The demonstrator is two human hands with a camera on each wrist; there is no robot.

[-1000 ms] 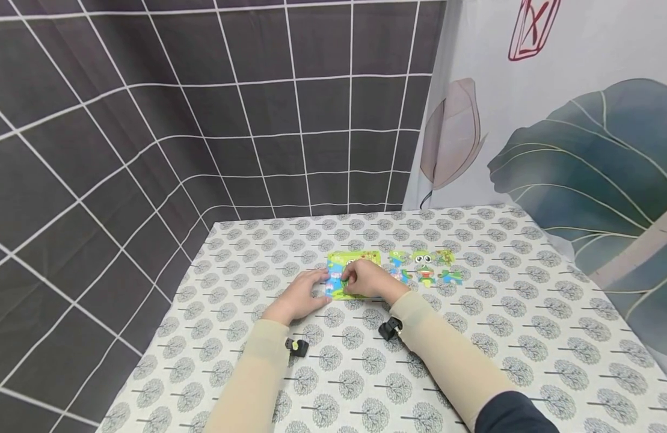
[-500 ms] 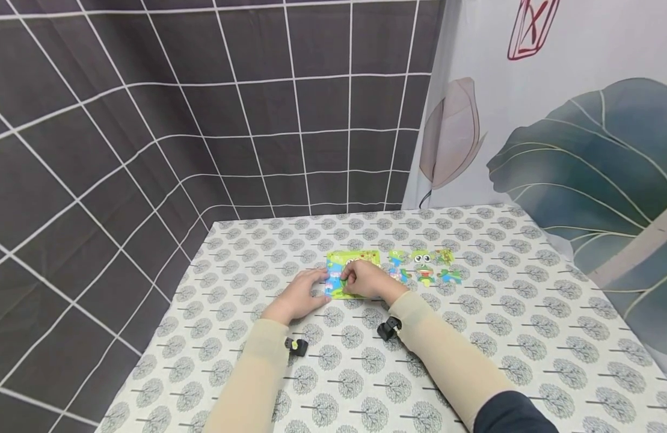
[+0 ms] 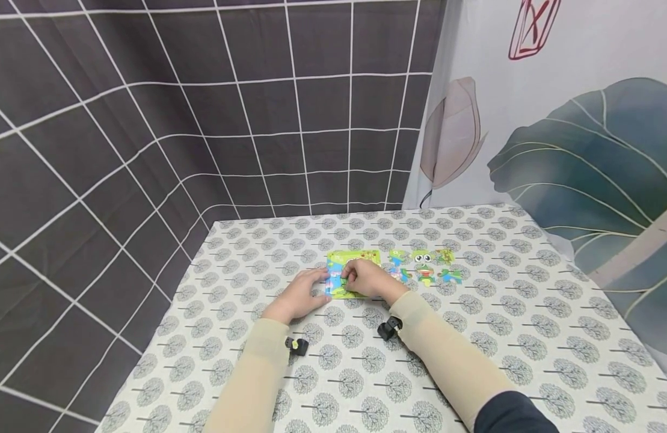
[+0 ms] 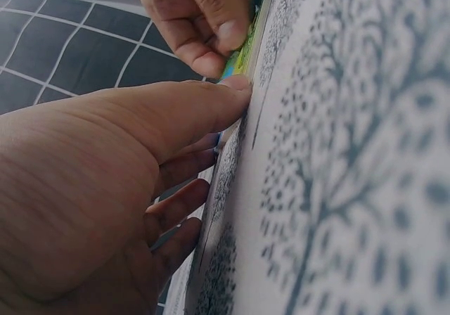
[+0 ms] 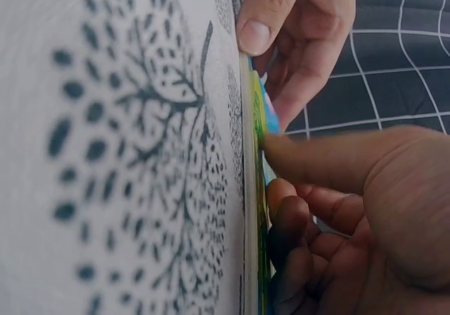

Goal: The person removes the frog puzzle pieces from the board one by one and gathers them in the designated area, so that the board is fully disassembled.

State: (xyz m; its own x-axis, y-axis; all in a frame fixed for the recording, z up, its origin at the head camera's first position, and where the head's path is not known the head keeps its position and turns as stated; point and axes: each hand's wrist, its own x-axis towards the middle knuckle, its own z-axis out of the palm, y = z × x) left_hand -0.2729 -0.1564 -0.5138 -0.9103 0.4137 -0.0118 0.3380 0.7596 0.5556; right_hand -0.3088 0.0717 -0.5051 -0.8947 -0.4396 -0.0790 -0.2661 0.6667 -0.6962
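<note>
In the head view a bright green and blue picture puzzle board (image 3: 335,260) lies flat on the table, its middle and right covered by my right hand (image 3: 368,278). That hand's thumb and curled fingers pinch a puzzle piece against the board; the piece itself is mostly hidden. My left hand (image 3: 299,296) rests at the board's left edge, fingers extended, fingertips touching it. From the left wrist the left thumb (image 4: 228,93) presses the near edge. The right wrist view shows the board edge-on, with the right thumb (image 5: 316,162) on its surface.
Right of the board lie several loose puzzle pieces, among them a frog-eyes piece (image 3: 422,258), a frog-mouth piece (image 3: 425,274) and a green-blue piece (image 3: 450,277). A tree-print cloth (image 3: 344,355) covers the table. A dark gridded curtain (image 3: 257,120) hangs behind and left.
The right fingers have shifted very slightly at the board. The left hand and the loose pieces have stayed where they were.
</note>
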